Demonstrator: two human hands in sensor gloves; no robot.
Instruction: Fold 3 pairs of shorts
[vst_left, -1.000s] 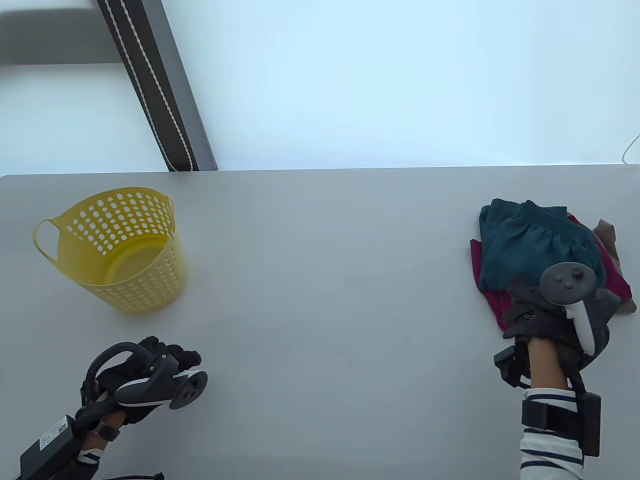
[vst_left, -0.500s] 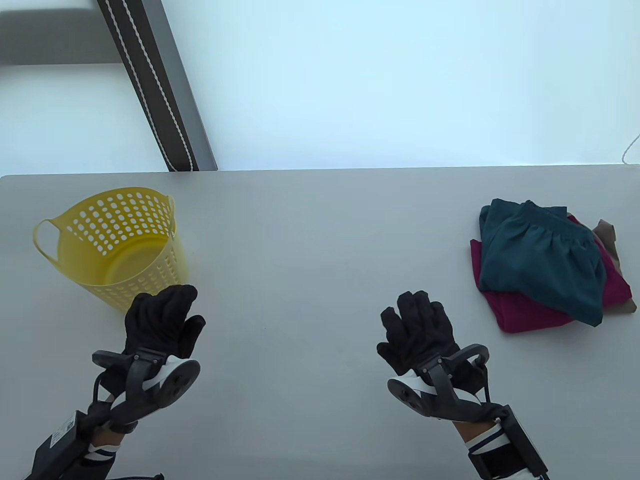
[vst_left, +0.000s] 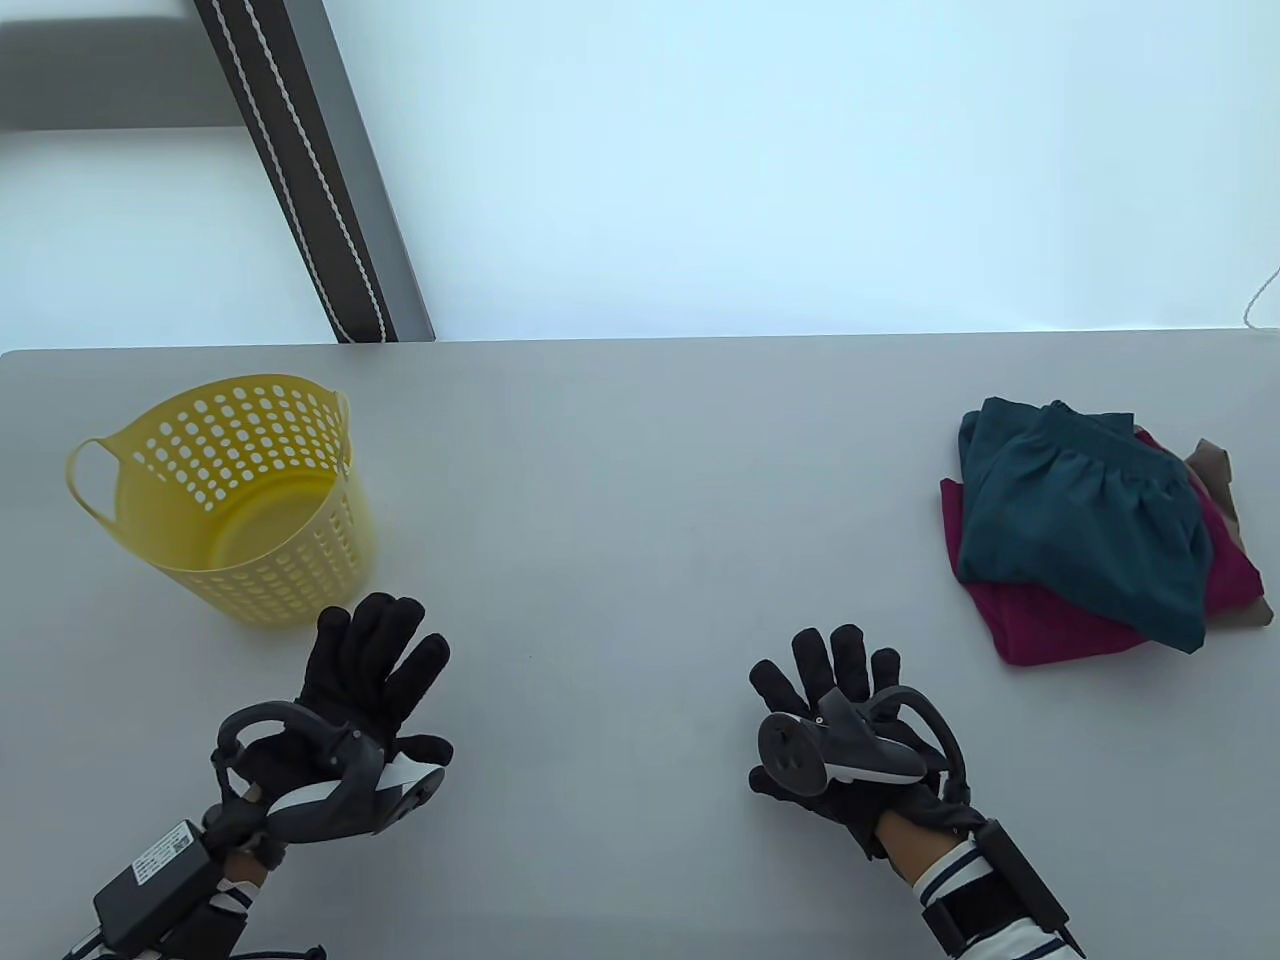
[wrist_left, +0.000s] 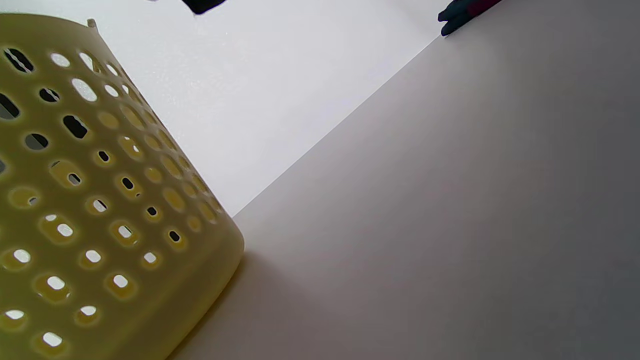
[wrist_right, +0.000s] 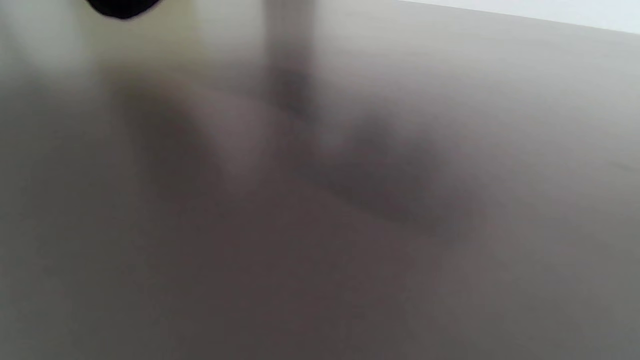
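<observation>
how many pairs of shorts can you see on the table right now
3, stacked at the table's right: teal fabric shorts on top, magenta shorts beneath, tan shorts peeking out at the far right. More could hide underneath.

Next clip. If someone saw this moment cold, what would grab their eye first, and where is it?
Probably the yellow perforated basket, standing upright and holding nothing at the table's left. Next, the pile of shorts at the far right: teal shorts on top of magenta shorts, with a tan pair peeking out beyond them. Both gloved hands, left hand and right hand, hold nothing, fingers spread, near the front edge.
</observation>
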